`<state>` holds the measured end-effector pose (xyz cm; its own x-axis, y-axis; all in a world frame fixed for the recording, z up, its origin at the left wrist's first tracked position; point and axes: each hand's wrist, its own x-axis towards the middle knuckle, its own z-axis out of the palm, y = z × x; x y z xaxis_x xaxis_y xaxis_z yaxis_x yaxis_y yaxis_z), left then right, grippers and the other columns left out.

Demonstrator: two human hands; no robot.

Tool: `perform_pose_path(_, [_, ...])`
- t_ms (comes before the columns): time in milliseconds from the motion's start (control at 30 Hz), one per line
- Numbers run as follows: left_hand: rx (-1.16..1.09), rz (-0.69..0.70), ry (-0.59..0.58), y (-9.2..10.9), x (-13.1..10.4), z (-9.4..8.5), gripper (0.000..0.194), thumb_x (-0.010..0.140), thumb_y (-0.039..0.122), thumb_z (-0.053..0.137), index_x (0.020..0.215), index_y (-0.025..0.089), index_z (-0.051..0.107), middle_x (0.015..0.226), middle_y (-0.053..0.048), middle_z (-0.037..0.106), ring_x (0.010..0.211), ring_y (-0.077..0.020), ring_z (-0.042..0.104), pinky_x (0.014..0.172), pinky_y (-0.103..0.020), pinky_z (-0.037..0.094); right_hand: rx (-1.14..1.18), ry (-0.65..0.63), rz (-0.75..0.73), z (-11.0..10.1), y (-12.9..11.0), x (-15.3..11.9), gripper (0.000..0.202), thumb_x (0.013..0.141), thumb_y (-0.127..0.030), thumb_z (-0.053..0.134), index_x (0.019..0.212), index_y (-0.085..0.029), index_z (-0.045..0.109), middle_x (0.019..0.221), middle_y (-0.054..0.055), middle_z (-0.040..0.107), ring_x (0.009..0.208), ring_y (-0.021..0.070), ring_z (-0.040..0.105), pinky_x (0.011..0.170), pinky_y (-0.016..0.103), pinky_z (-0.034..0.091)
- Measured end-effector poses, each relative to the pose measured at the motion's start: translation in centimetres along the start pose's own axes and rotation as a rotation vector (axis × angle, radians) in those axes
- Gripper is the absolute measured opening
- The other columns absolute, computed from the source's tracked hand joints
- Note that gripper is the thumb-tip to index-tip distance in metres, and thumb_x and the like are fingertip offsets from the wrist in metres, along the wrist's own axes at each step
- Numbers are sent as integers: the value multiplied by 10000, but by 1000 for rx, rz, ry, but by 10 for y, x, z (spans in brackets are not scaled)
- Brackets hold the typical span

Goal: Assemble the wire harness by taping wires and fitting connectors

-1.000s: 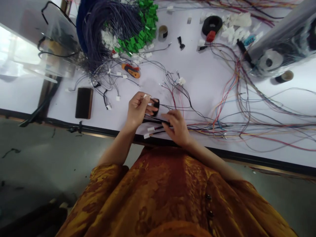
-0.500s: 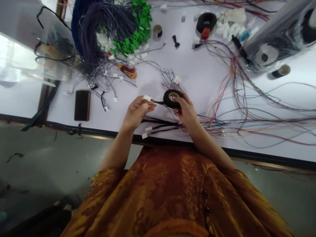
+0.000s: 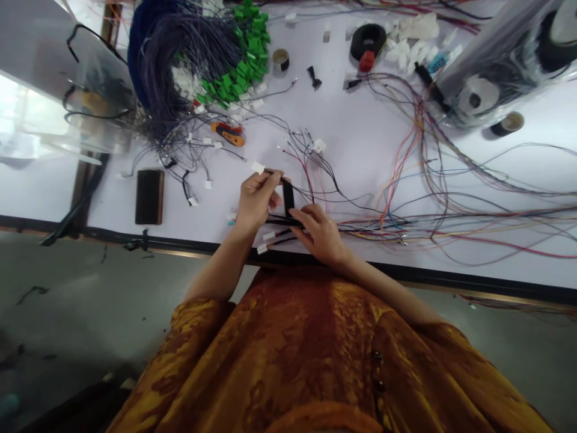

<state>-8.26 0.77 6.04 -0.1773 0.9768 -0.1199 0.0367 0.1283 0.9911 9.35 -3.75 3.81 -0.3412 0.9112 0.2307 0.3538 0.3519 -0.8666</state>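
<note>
My left hand (image 3: 256, 197) pinches a dark wire lead just behind its white connector (image 3: 258, 168). A band of black tape (image 3: 288, 198) stands upright between my two hands; whether it is the roll seen edge-on or a pulled strip I cannot tell. My right hand (image 3: 318, 233) is closed at the tape's lower end, thumb and fingers together. Beneath the hands run black-wrapped wires, and two white connectors (image 3: 265, 242) lie near the table edge. Thin loose wires (image 3: 311, 162) with bare terminals spread out just beyond.
A wire bundle with green connectors (image 3: 243, 66) lies at the back left, near an orange cutter (image 3: 229, 133). A dark phone-like case (image 3: 149, 196) is at left. Another black tape roll (image 3: 367, 42) and a plastic-wrapped roll (image 3: 491, 72) stand at back right. Coloured wires (image 3: 419, 150) cross the right side.
The round tape roll no longer shows its face; a black band stands upright instead. My right hand has moved left and nearer the table edge. My left hand has turned slightly, still holding the lead.
</note>
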Motion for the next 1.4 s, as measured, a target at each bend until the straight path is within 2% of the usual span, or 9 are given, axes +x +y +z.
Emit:
perform_pose_path(167, [402, 410, -281, 13, -21, 1, 276, 945, 441, 615, 901, 190, 721, 952, -61, 765, 920, -166, 726, 884, -305, 584, 542, 163, 447, 6, 15, 54, 400, 917, -456, 603, 1234, -226, 520, 837, 12, 590, 535, 101, 491, 437, 236, 432])
perform_pose_path(267, [392, 485, -165, 4, -19, 2, 286, 962, 455, 580, 912, 194, 686, 1051, -78, 754, 947, -166, 728, 827, -291, 596, 691, 129, 673, 3, 25, 69, 342, 943, -385, 536, 1244, -224, 511, 761, -19, 562, 448, 72, 379, 383, 211, 338])
perform_pose_path(367, [219, 268, 87, -13, -6, 4, 343, 954, 532, 562, 930, 196, 622, 900, -49, 747, 531, -90, 651, 441, -195, 471, 462, 211, 445, -1, 25, 37, 430, 959, -374, 497, 1377, -281, 460, 979, 48, 629, 617, 128, 552, 537, 275, 503])
perform_pose_path(500, [92, 79, 91, -14, 4, 6, 373, 924, 578, 590, 936, 206, 572, 738, 1, 714, 365, -63, 530, 343, -185, 365, 110, 81, 90, -3, 14, -10, 393, 922, -372, 580, 1292, -241, 569, 1110, 115, 607, 877, 205, 631, 747, 364, 581])
perform_pose_path(633, [253, 255, -140, 14, -12, 7, 352, 955, 545, 567, 898, 200, 617, 841, -46, 737, 768, -146, 736, 697, -257, 599, 429, 190, 262, -3, 11, 15, 414, 921, -450, 611, 1274, -256, 514, 1089, 73, 611, 690, 113, 589, 530, 245, 516])
perform_pose_path(733, [355, 394, -280, 19, -23, 5, 321, 971, 495, 567, 882, 197, 646, 981, -77, 751, 998, -185, 727, 930, -338, 587, 710, 231, 524, -5, 21, 51, 457, 889, -477, 643, 1244, -234, 489, 846, -3, 594, 514, 67, 481, 395, 199, 391])
perform_pose_path(900, [-25, 152, -46, -21, -11, -4, 352, 935, 559, 595, 945, 208, 588, 970, -66, 753, 828, -160, 746, 741, -293, 627, 827, 295, 681, -17, 41, 52, 450, 842, -363, 655, 1247, -264, 484, 740, -62, 558, 411, 38, 383, 340, 174, 254])
perform_pose_path(1167, [16, 181, -522, -37, 10, -3, 568, 860, 497, 706, 1377, 315, 561, 1348, -108, 623, 992, -200, 710, 773, -314, 617, 803, 327, 602, -25, 46, 27, 378, 811, -364, 646, 1134, -287, 464, 755, -74, 576, 430, 46, 429, 345, 164, 295])
perform_pose_path(1400, [110, 292, -338, -43, 1, 16, 424, 877, 532, 681, 1182, 237, 693, 1227, -118, 684, 797, -122, 679, 636, -226, 552, 789, 281, 616, -21, 57, 35, 408, 843, -478, 650, 1149, -296, 451, 817, -48, 576, 477, 55, 436, 372, 171, 347])
